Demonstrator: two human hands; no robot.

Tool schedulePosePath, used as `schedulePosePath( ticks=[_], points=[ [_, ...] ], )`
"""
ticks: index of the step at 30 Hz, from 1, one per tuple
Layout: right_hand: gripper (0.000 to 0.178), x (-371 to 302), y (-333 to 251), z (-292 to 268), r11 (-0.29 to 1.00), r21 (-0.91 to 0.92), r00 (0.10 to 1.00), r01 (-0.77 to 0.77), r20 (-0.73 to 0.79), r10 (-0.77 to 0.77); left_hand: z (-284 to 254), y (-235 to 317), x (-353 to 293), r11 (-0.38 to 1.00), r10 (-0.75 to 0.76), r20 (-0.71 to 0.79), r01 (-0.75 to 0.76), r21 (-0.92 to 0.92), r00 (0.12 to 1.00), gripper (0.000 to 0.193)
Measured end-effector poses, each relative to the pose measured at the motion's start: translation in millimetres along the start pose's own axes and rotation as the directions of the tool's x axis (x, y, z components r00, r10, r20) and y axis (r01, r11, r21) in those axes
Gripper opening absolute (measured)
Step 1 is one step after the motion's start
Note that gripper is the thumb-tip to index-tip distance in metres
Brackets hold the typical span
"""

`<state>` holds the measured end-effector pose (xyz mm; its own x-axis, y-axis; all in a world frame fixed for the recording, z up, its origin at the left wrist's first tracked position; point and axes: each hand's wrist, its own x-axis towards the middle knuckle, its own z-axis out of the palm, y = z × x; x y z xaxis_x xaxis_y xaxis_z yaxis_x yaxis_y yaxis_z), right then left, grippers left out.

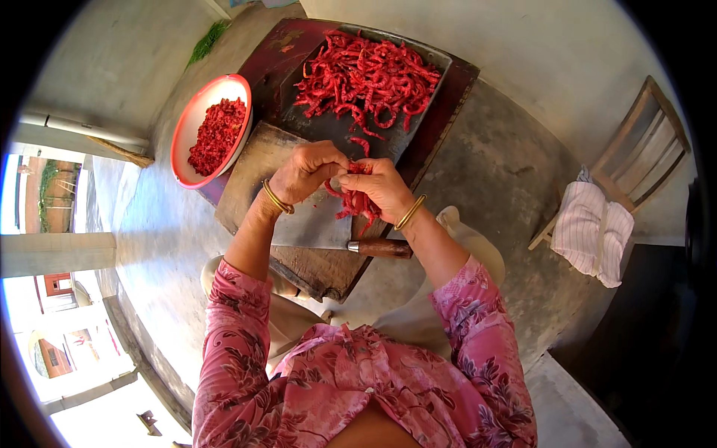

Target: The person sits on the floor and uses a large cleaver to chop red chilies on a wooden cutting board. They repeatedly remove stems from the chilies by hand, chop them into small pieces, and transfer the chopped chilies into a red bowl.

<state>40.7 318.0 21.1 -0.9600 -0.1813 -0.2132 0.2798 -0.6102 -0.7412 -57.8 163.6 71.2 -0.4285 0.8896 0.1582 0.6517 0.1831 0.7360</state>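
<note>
My right hand [379, 188] is closed around a bunch of red chili peppers [357, 203], whose ends hang below the fingers. My left hand [308, 172] is pinched beside the right thumb, against the bunch; what lies between its fingertips is too small to make out. Under both hands a cleaver [317, 228] lies flat on a worn wooden chopping board [258, 168], its brown handle pointing right. Just beyond the hands, one loose chili [361, 144] rests on the near part of a dark metal tray [411, 138]. A heap of whole chilies [366, 75] covers the tray's far part.
Left of the board, a white basin with a red rim [179, 153] holds chopped chilies [219, 134]. Board, basin and tray share a low dark red table [459, 78]. At the right, a striped cloth [586, 224] lies on a wooden chair [642, 149] by the wall.
</note>
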Motion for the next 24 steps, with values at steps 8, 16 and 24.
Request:
schedulePosePath(
  ticks=[8,16,24],
  points=[
    [0.013,9,22,-1,0.991,-0.062,0.992,0.118,0.046,-0.115,19,-74,48,0.862,-0.216,-0.082,0.230,0.452,0.973,0.020],
    [0.009,3,9,0,0.991,-0.011,0.985,0.135,-0.108,-0.136,13,-74,47,0.932,-0.309,-0.168,0.334,0.142,0.936,0.014],
    [0.014,9,9,1,0.902,0.363,0.960,0.236,-0.231,-0.158,6,-1,8,0.820,-0.533,-0.149,0.465,-0.334,0.833,0.012]
  ],
)
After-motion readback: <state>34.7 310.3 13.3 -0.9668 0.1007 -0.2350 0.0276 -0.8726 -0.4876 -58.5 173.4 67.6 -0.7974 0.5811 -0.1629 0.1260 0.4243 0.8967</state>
